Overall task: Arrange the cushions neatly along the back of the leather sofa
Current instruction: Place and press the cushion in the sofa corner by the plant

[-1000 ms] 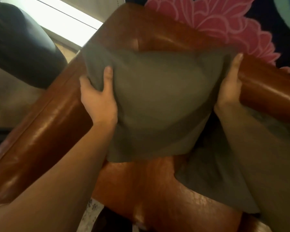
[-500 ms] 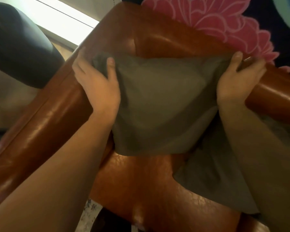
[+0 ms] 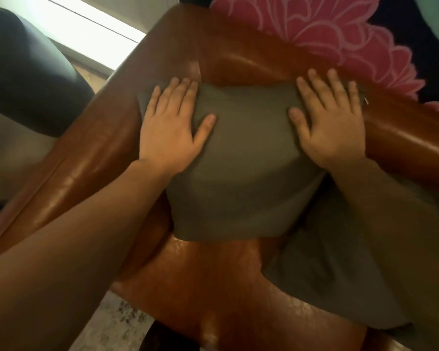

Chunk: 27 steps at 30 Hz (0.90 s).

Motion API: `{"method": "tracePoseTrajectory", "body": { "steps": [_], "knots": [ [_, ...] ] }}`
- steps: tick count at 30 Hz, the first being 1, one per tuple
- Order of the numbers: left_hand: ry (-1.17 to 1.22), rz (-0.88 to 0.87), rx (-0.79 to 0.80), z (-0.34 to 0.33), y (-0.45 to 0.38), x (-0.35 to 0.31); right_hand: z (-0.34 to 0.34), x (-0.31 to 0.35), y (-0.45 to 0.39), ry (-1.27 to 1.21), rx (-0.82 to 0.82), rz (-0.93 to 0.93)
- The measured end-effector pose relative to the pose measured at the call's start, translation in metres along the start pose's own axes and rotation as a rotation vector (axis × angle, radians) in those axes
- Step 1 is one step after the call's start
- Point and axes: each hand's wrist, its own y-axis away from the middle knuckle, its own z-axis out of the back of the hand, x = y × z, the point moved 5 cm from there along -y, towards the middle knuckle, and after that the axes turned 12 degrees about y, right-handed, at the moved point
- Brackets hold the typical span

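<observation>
In the sofa's corner, head view: a grey-green cushion (image 3: pixel 241 158) stands propped against the brown leather backrest (image 3: pixel 251 64), its lower edge on the seat (image 3: pixel 213 287), its upper left corner touching the armrest (image 3: pixel 69 168).

Left hand (image 3: pixel 171 130) — flat on the cushion's upper left, palm down, fingers spread, thumb angled toward the centre. It grips nothing; it presses on the fabric.

Right hand (image 3: pixel 332 125) — flat on the upper right corner, fingers extended toward the top of the backrest, thumb pointing inward. Likewise unclenched, palm against the cushion, nothing grasped.

A second cushion (image 3: pixel 340 274) of the same colour lies to the right, lower on the seat, partly under the right forearm and just beside the first one; whether the two touch cannot be told, as a dark gap shows between them.

Behind the backrest, a dark cloth (image 3: pixel 340 29) with a large pink flower pattern. At upper left, a dark rounded seat (image 3: pixel 28 72), well apart from the sofa. Pale speckled floor (image 3: pixel 119 323) shows below the seat's front edge.
</observation>
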Motion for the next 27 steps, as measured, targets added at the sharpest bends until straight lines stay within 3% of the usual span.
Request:
{"method": "tracePoseTrajectory", "body": {
  "steps": [3,6,8,15,19,23,27],
  "knots": [
    [0.077,-0.019,-0.049,0.013,-0.004,-0.017,0.022,0.025,-0.003,-0.088,-0.091,-0.148],
    [0.134,-0.209,-0.015,0.002,-0.013,-0.06,0.03,0.085,-0.011,-0.171,-0.142,0.046],
    [0.095,-0.191,0.074,-0.009,-0.016,-0.062,0.022,0.099,-0.016,-0.161,-0.052,0.116],
    [-0.127,-0.106,0.056,0.015,-0.016,0.017,0.007,-0.004,-0.006,-0.002,0.036,0.024],
    [-0.132,-0.025,0.004,0.035,-0.018,0.017,0.025,0.016,-0.011,-0.064,-0.014,-0.203],
    [0.029,-0.226,0.012,0.017,-0.019,-0.05,0.038,0.105,-0.024,-0.198,-0.091,0.035],
    [0.018,-0.144,0.116,-0.005,-0.012,-0.039,0.019,0.104,-0.017,-0.101,0.05,0.09]
  ]
}}
